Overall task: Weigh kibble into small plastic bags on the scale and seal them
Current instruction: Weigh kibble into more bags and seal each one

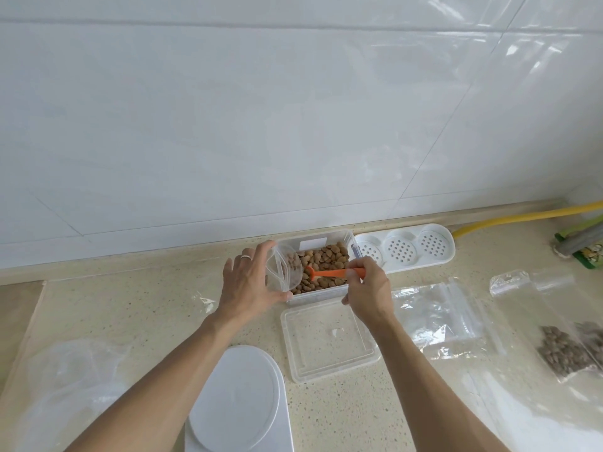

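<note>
One scale (238,402) nearest; L hand (246,285) holds 1 bag (282,267), R hand (367,288) grips 1 scoop (329,274), maybe 2 filled bags (564,349).

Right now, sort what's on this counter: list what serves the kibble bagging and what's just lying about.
In use: left hand holding the open bag; right hand with the orange scoop; tub of kibble; tub lid; scale; empty bags; filled bags.

Lying about: white holed tray; yellow hose.
</note>
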A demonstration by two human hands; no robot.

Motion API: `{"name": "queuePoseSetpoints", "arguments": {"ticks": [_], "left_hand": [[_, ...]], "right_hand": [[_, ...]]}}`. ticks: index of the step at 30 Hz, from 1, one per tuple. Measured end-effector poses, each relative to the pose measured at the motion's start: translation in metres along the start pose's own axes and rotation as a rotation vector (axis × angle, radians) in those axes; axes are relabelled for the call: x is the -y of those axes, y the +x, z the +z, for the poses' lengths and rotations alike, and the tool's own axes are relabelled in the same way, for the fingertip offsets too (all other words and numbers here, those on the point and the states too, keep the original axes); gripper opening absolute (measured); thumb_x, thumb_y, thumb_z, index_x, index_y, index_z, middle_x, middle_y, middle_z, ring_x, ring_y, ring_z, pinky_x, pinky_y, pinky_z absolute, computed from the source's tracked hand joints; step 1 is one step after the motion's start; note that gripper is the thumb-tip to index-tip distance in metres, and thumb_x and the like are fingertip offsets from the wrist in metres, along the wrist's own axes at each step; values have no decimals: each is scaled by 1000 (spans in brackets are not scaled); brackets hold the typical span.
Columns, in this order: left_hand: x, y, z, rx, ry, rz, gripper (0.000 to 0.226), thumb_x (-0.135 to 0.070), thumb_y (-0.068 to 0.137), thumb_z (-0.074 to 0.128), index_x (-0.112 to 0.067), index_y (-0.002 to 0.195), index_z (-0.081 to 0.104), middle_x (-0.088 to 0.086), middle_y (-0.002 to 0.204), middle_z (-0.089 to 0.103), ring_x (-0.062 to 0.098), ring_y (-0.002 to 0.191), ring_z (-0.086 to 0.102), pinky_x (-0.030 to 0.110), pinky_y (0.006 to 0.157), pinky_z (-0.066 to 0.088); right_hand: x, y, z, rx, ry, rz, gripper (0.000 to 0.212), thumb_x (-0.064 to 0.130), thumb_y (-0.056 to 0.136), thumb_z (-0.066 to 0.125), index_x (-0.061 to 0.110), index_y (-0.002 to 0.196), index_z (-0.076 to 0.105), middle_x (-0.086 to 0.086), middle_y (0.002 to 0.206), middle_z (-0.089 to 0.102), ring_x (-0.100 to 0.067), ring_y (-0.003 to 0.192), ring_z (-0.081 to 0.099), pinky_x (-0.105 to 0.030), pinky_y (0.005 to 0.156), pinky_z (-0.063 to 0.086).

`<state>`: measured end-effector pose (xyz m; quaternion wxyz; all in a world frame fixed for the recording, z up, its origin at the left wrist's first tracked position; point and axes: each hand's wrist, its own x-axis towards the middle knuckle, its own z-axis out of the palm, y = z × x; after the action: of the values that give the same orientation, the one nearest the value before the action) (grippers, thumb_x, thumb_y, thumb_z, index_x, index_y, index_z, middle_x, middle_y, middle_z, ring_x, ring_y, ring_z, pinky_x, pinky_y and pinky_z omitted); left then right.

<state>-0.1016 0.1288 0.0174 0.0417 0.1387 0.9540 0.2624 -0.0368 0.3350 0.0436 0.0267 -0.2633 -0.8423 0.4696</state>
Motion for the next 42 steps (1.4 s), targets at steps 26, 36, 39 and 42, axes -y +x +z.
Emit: {"name": "queuePoseSetpoints", "arguments": {"ticks": [26, 36, 39, 42], "left_hand": [[-25, 19, -12, 87, -200, -51, 96, -47, 59, 86, -32, 136, 31, 1, 121, 47, 20, 114, 48, 37, 90, 41], [-20, 16, -9, 68, -262, -84, 98, -48, 63, 86, -31, 140, 29, 4, 134, 47, 20, 120, 46, 36, 94, 38], [-20, 16, -10, 62, -232, -92, 96, -48, 63, 85, -31, 140, 30, 4, 131, 48, 21, 119, 47, 36, 93, 37], [-17, 14, -13, 13, -124, -87, 93, -49, 63, 85, -29, 138, 33, 6, 126, 52, 24, 116, 50, 37, 94, 39]], "right_hand": [[66, -17, -47, 13, -140, -576, 9, 13, 96, 55, 19, 95, 62, 2, 61, 59, -13, 49, 52, -26, 49, 38], [52, -14, -45, 73, -25, -443, 12, 12, 96, 58, 21, 94, 65, 15, 64, 63, -16, 59, 62, -32, 55, 50], [54, -14, -39, -21, 28, -456, 12, 11, 95, 57, 20, 93, 65, 2, 65, 65, -27, 56, 61, -41, 52, 51], [48, -5, -39, -181, 74, -359, 13, 10, 97, 54, 18, 93, 63, 4, 74, 67, -30, 54, 64, -41, 49, 51]]}}
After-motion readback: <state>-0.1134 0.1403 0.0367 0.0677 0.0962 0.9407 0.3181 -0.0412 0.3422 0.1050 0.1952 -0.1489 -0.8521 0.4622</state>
